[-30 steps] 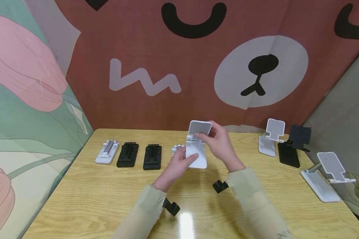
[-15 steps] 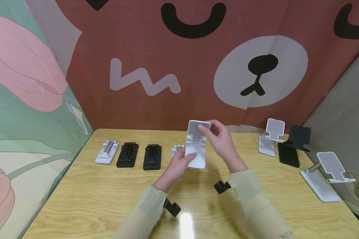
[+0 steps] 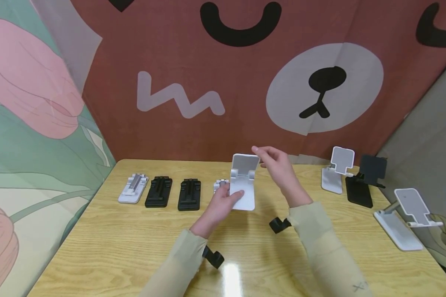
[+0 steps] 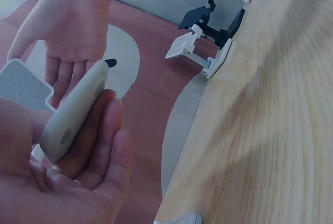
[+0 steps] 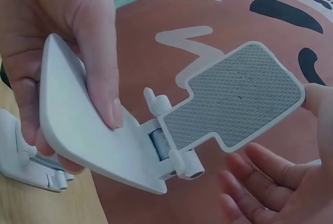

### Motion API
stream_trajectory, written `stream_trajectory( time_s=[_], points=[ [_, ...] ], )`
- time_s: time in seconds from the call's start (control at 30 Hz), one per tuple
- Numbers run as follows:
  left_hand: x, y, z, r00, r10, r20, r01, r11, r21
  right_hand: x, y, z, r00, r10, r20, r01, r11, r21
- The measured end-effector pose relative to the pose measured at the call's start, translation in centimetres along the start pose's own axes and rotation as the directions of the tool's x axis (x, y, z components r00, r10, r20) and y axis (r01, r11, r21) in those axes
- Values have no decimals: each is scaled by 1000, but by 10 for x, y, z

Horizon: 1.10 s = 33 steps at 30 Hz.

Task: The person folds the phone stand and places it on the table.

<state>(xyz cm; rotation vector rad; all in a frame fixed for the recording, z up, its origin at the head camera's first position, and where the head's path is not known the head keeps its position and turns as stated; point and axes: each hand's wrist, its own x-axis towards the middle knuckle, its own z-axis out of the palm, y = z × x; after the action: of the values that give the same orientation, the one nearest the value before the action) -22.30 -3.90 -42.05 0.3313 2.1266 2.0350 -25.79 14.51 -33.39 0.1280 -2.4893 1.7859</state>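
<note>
A white folding phone stand (image 3: 247,196) is held up over the middle of the table in the head view. My left hand (image 3: 221,204) grips its base, thumb across the smooth face and fingers behind. The stand's upper plate (image 5: 239,94), faced with grey textured padding, is swung out from the base at the hinge. My right hand (image 3: 280,171) is at the plate's upper right, its fingers loosely bent. In the right wrist view the right thumb (image 5: 316,96) is right at the plate's corner, and the other fingers spread below it.
Left on the wooden table (image 3: 134,247) lie a folded white stand (image 3: 133,189) and two folded black stands (image 3: 158,192). Another white stand (image 3: 220,185) is partly hidden behind my left hand. At the right stand unfolded white stands (image 3: 399,231) and a black one (image 3: 358,192).
My right hand has shifted from pinching the plate to its upper right edge, thumb off the grey pad. The plate sits slightly lower. My left hand keeps its grip on the base.
</note>
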Motion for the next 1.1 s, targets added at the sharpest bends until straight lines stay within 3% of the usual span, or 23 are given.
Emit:
stream_trajectory(
  time_s=[0.23,0.57,0.8,1.1],
  points=[
    [2,0,-2,999,-32,-26,33,999,13,-1,1,1,995,81,52,-80,997,-15],
    [5,4,-7,999,-20,-45,19,1000,-17,-7,10,7,975,108,193,-104,994,-30],
    [6,7,-7,997,-15,-82,13,1000,-27,-16,26,12,955,143,259,-150,989,6],
    [6,6,-8,992,-54,-118,50,998,-33,-24,40,16,931,118,346,-170,978,123]
  ],
)
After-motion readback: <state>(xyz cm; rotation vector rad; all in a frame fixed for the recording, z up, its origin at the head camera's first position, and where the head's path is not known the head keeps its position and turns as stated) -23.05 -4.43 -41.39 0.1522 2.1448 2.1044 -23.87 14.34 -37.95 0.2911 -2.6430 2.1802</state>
